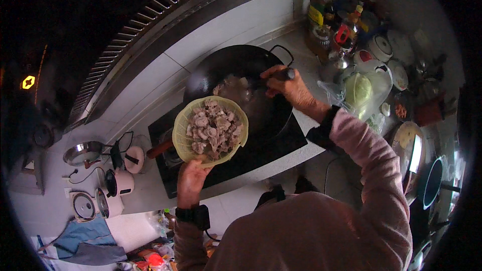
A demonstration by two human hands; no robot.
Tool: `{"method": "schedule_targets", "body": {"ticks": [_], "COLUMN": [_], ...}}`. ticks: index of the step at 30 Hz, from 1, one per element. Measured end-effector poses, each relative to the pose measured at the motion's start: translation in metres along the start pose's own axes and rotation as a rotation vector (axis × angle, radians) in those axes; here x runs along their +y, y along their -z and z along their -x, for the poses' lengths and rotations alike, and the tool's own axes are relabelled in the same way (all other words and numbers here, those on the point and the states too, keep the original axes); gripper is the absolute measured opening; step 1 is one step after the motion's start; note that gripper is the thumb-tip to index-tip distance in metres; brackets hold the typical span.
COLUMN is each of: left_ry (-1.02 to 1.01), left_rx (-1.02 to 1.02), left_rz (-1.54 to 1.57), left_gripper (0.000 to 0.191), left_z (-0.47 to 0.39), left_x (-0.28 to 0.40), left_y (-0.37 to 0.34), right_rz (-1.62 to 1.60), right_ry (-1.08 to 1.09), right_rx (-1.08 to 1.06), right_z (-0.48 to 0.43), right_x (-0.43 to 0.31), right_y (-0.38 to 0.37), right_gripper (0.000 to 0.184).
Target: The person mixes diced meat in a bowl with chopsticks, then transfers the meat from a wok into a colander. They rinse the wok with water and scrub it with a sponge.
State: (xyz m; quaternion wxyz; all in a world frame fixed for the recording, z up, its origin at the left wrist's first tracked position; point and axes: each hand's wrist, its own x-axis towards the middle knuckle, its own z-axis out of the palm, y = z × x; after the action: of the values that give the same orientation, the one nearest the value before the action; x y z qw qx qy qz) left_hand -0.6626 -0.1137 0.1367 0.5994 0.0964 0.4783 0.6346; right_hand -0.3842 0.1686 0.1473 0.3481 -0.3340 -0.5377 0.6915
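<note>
My left hand (pixel 192 180) grips the near rim of a yellow plastic colander (pixel 180 131). Chunks of pale cooked meat (pixel 214 126) are heaped in it. The colander is over the near left side of a large black wok (pixel 211 60), whose wooden handle (pixel 160 149) sticks out to the left. Liquid and a few pieces of meat (pixel 233 86) show inside the wok. Above the wok's right side, my right hand (pixel 290 84) is closed around the dark handle (pixel 289 73) of a utensil; its working end is hard to make out in the dark.
The wok stands on a black glass cooktop (pixel 260 154). A range hood (pixel 165 11) overhangs at upper left. Bottles (pixel 320 15) and a bagged cabbage (pixel 358 88) crowd the right counter. A steel pan (pixel 84 152) and a pink electric pot (pixel 122 182) are on the left.
</note>
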Motion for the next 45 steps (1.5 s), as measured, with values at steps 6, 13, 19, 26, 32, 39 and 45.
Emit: {"method": "schedule_targets", "body": {"ticks": [6,13,19,26,32,39,45], "left_ry": [-0.123,-0.070,-0.029,-0.163,-0.113,-0.051,-0.083], "left_rx": [-0.133,-0.078,-0.038,-0.134,-0.090,-0.015,-0.037], "left_rz": [-0.209,-0.125,-0.080,-0.315,-0.161,-0.117,-0.089], "left_gripper": [0.038,0.037,0.037,0.035,0.034,0.032,0.034], "left_z": [0.006,0.005,0.002,0.014,0.010,0.004,0.001], "left_x": [-0.002,0.002,0.003,0.002,0.003,0.004,-0.001], "left_y": [-0.005,-0.012,-0.012,-0.014,-0.021,-0.016,-0.015], "right_rz": [-0.216,-0.253,-0.319,-0.368,-0.346,-0.210,-0.037], "right_ry": [0.009,-0.024,0.008,0.029,0.082,0.150,0.242], "right_rx": [0.079,0.116,0.126,0.140,0.106,0.058,-0.053], "right_z": [0.009,0.004,0.006,0.007,0.015,0.034,0.080], "right_x": [0.024,0.027,0.028,0.018,-0.008,-0.064,-0.105], "right_y": [-0.034,-0.055,-0.062,-0.047,-0.030,-0.025,-0.037], "right_gripper": [0.028,0.026,0.025,0.027,0.028,0.028,0.026]}}
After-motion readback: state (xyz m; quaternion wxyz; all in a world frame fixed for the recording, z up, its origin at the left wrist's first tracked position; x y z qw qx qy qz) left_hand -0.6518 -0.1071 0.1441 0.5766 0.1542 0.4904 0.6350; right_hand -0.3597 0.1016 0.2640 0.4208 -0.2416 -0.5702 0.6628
